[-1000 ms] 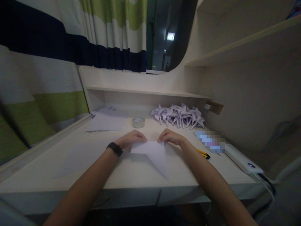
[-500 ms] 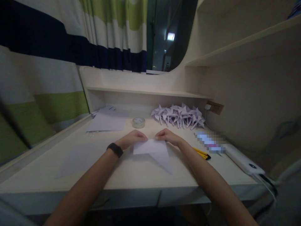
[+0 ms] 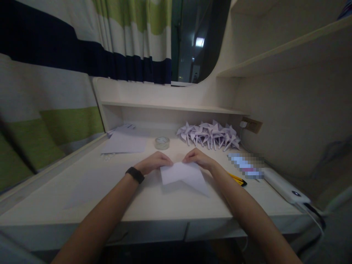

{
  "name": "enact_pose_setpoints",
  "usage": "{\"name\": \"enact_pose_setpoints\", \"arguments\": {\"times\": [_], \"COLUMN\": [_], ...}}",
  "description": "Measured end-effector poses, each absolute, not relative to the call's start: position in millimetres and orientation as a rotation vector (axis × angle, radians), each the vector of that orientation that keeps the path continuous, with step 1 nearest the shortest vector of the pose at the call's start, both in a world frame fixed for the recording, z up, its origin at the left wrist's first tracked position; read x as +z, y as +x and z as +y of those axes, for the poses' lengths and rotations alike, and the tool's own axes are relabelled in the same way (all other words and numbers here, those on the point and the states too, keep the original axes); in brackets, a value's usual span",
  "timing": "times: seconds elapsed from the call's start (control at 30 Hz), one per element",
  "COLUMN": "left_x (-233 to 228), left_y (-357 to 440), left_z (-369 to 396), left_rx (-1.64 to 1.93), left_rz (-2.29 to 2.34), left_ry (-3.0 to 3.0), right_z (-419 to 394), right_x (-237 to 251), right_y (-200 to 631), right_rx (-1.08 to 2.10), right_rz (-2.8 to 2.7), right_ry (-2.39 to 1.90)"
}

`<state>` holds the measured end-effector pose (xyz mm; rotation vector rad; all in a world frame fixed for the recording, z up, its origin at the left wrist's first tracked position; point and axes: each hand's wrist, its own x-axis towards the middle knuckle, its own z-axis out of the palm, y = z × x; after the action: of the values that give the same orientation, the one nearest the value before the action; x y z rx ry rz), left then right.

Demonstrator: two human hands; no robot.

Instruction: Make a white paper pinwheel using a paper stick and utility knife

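Note:
A folded sheet of white paper [image 3: 183, 174] is held over the desk between my two hands. My left hand [image 3: 156, 162] pinches its upper left edge, thumb and fingers together, with a dark band on the wrist. On the other side, my right hand [image 3: 199, 158] grips the upper edge in a pinch. The paper's near part spreads toward me, with a pointed corner hanging to the lower right. Another sheet of paper [image 3: 93, 183] lies flat on the desk beside my left forearm.
A roll of clear tape [image 3: 162, 143] sits behind my hands. Several paper pinwheels [image 3: 209, 134] stand bunched at the back right. Stacked paper [image 3: 125, 141] lies back left. Right of my forearm are a yellow-and-black cutter [image 3: 238, 179], a blurred-out item [image 3: 246, 166] and a white power strip [image 3: 286, 186].
The folded paper has turned and shifted slightly right, its pointed corner swinging right and up. Both hands keep their pinch on its upper edge.

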<state>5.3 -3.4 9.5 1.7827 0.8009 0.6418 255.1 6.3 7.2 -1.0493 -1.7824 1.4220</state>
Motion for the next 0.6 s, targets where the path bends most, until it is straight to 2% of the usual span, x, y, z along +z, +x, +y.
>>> {"name": "enact_pose_setpoints", "arguments": {"times": [0.2,0.3,0.47,0.6], "left_x": [10.9,11.4,11.1,8.3], "left_y": [-4.3,-8.9,-4.0,6.2], "left_z": [2.6,5.8,5.9,0.9], "left_rx": [0.607,0.677,0.876,0.835], "left_rz": [0.817,0.879,0.995,0.927], "left_ry": [1.738,1.693,1.517,1.655], "right_z": [12.7,16.5,15.1,11.9], "right_x": [15.1,16.7,11.4,0.8], "right_y": [282.5,290.3,277.7,259.4], "right_rx": [1.504,1.44,1.404,1.413], "right_rz": [-1.647,-1.593,-1.539,-1.618], "right_ry": [-1.094,-1.126,-1.114,-1.074]}}
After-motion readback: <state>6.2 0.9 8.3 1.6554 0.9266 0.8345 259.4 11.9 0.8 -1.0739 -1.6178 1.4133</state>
